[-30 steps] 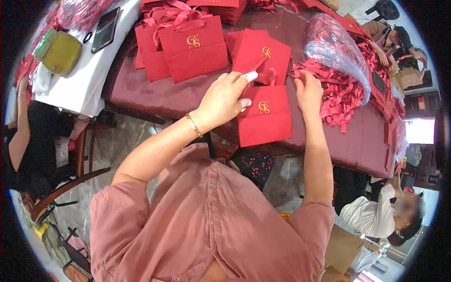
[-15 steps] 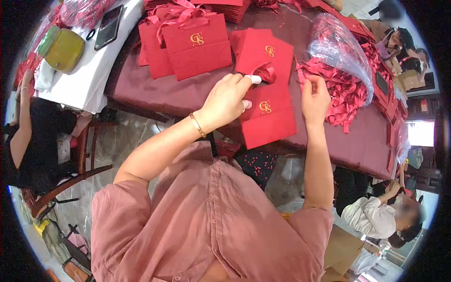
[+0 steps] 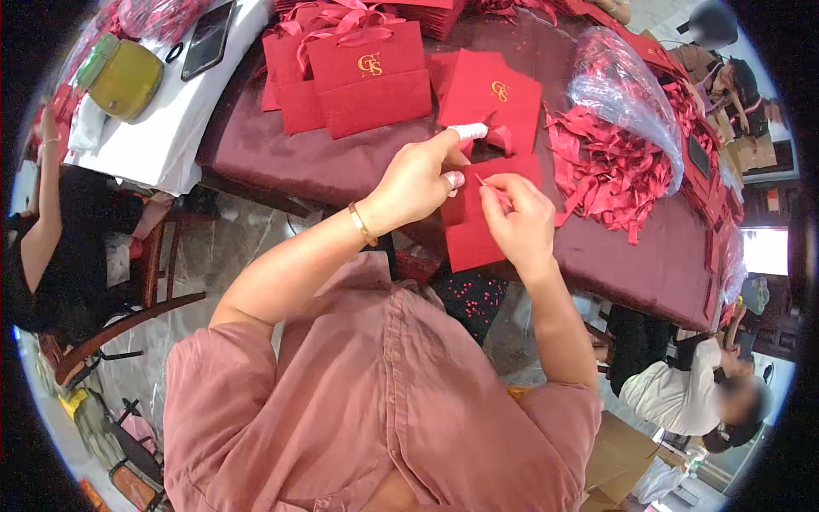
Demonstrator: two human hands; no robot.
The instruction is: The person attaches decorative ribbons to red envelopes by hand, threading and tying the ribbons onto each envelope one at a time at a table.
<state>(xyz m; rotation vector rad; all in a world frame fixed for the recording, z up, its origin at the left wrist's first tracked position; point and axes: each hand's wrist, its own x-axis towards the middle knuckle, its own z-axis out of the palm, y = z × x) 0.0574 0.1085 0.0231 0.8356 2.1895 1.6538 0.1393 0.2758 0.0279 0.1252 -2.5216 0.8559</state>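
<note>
from the left: one jar [image 3: 126, 85], one phone [image 3: 209, 41], then at least three bags with handles [image 3: 375, 98]. my left hand [image 3: 426, 175] touches one flat red bag [image 3: 474, 246], creased across, at the table [image 3: 631, 264] edge, but its grip i cannot tell. over this bag, my right hand [image 3: 522, 220] pinches one red ribbon [image 3: 505, 201].

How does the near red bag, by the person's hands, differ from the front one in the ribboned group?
The front bag shows its gold letters; none show on the near bag. The right hand partly covers the near bag, while no hand touches the front bag. Both are red.
</note>
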